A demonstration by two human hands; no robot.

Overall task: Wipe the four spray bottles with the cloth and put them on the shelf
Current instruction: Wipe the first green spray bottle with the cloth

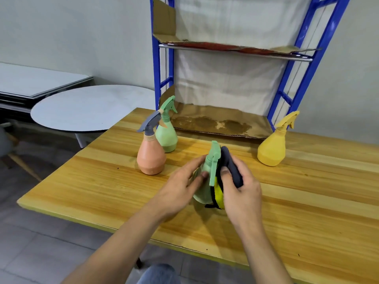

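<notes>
A pale green spray bottle (pixel 203 181) stands upright on the wooden table (pixel 307 201), left hand (pixel 178 191) fingers curled around it, right hand (pixel 242 187) pressing a folded cloth (pixel 231 167) against its right side.

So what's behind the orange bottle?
Another green bottle stands right behind the orange bottle, whose grey sprayer covers part of its neck. The shelf lies farther back.
</notes>
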